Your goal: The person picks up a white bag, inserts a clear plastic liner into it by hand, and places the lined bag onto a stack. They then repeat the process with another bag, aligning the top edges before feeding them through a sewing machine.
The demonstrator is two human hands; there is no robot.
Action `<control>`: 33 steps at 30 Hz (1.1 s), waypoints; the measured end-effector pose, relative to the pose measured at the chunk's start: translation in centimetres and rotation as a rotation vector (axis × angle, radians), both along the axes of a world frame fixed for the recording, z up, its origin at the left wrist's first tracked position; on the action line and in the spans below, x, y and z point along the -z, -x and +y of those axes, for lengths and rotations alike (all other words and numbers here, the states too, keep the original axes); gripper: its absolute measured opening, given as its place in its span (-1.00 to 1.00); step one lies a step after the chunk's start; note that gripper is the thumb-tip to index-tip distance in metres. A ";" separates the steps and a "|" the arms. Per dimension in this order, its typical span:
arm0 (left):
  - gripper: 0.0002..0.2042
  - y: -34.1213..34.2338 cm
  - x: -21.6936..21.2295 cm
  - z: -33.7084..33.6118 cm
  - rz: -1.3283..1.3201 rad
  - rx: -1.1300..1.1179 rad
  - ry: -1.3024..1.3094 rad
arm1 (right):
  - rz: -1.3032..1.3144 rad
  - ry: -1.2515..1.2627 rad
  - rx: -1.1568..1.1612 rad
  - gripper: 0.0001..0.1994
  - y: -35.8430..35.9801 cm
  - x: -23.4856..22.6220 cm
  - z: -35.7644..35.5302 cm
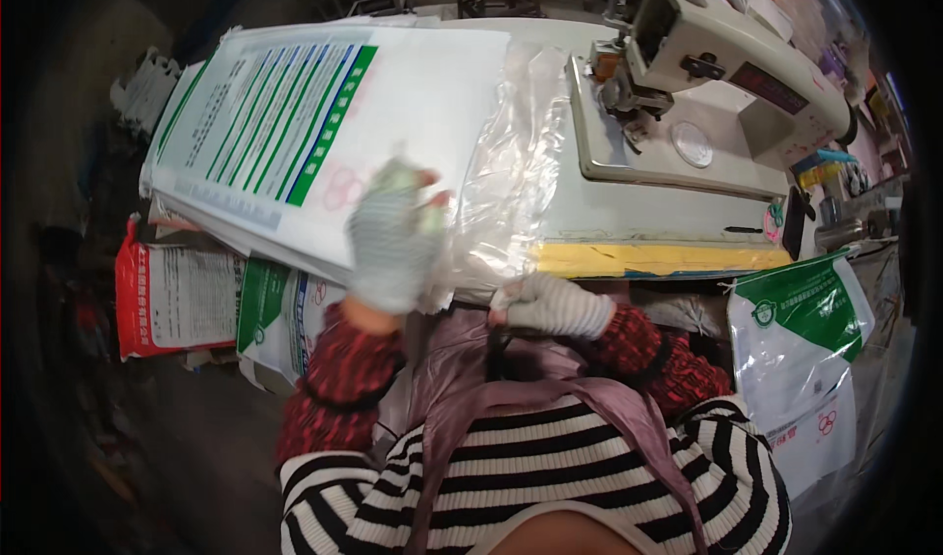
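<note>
A stack of white woven sacks (422, 74) with green and blue print lies on the left of the table. Crinkled clear plastic liner (511, 152) sticks out along the stack's right edge. My left hand (398, 236), in a pale glove with bare fingertips, is over the top sack's near right corner, next to the liner. Its fingers look stretched out and apart, a little blurred. At the table's front edge, my right hand (555, 305), in a striped grey-white glove, has its fingers curled in near the liner's lower end. What they hold, if anything, is hidden.
A sewing machine (727, 54) stands on the right of the table (629, 211), with yellow tape (648, 259) along the front edge. Small scissors (773, 223) and a dark phone (801, 223) lie at the right. Printed sacks hang at the right (801, 309) and lower left (187, 300).
</note>
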State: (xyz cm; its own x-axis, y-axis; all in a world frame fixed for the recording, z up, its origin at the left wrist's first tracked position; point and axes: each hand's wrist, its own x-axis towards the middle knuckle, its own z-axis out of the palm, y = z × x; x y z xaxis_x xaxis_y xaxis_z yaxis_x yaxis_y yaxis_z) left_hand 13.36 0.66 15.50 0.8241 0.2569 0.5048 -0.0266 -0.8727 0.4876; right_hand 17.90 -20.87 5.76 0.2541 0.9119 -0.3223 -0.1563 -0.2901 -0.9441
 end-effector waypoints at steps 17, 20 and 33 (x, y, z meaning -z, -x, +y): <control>-0.76 -7.9 5.0 -3.7 0.271 0.012 0.062 | 0.234 -0.250 0.629 -0.68 -11.6 -1.5 4.5; -0.85 -8.7 6.9 -2.3 0.286 0.035 0.563 | 0.211 -0.192 0.701 -0.74 -11.4 -3.3 5.4; -0.75 -6.2 0.1 3.0 -0.011 -0.226 1.390 | -0.857 -0.169 0.860 -0.85 -7.6 -1.1 1.6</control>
State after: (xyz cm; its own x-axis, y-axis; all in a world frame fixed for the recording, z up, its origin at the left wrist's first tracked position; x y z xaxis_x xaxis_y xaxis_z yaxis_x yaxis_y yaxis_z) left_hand 19.59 3.69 15.44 0.6963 0.6684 -0.2614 0.0382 0.3292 0.9435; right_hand 25.47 -19.26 6.83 0.8657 0.3561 0.3517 0.4540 -0.2629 -0.8513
